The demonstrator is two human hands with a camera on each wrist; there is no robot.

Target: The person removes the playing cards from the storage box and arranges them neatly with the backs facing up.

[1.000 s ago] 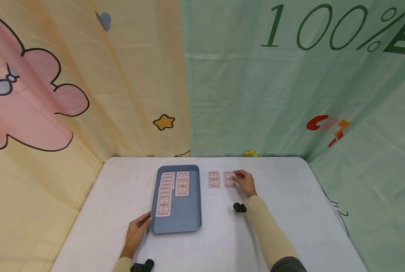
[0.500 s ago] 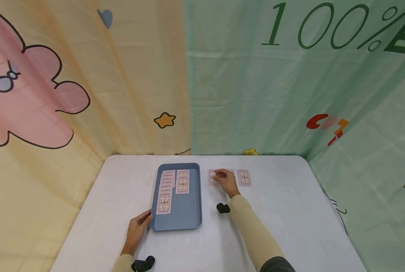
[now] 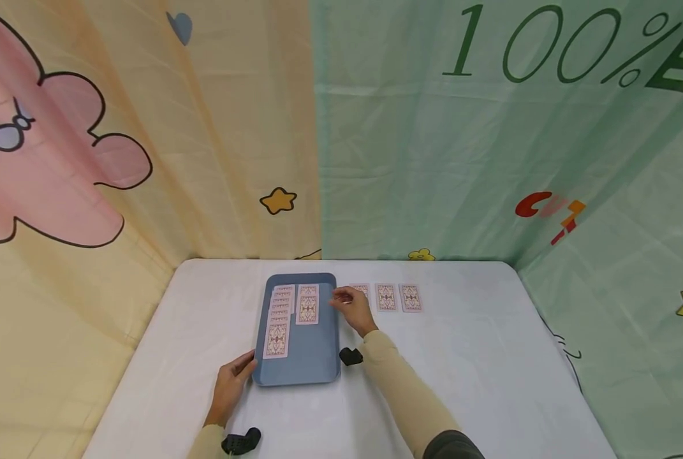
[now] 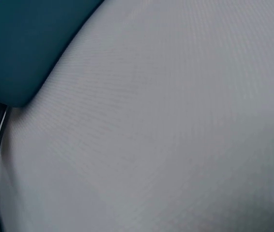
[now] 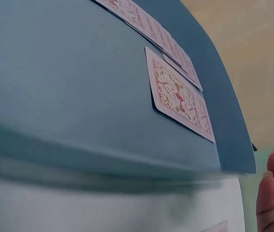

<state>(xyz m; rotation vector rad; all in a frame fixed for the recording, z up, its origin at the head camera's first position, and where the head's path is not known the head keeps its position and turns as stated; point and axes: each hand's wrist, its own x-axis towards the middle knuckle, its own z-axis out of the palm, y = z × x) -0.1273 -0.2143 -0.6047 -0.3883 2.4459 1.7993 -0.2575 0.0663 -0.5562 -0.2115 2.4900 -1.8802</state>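
A blue-grey tray (image 3: 312, 363) lies on the white table, bearing face-down playing cards. On its left side runs an overlapping column of cards (image 3: 276, 341); beside that are a few overlapped cards (image 3: 307, 309) near the top. My left hand (image 3: 229, 386) holds the tray's lower left edge between thumb and fingers. My right hand (image 3: 354, 308) is over the tray's right rim near the top, partly covering the nearest of three loose cards. In the right wrist view the fingers (image 5: 267, 195) are extended, with nothing visible between them.
Two more face-down cards, a middle one (image 3: 386, 298) and a right one (image 3: 411, 298), lie in a row right of the tray. The white table (image 3: 479, 344) meets a beige and green printed curtain (image 3: 410, 159) at its back edge.
My right hand has swept left from the cards at the right to the tray's right rim, uncovering the middle and right cards. The left hand stays at the tray.
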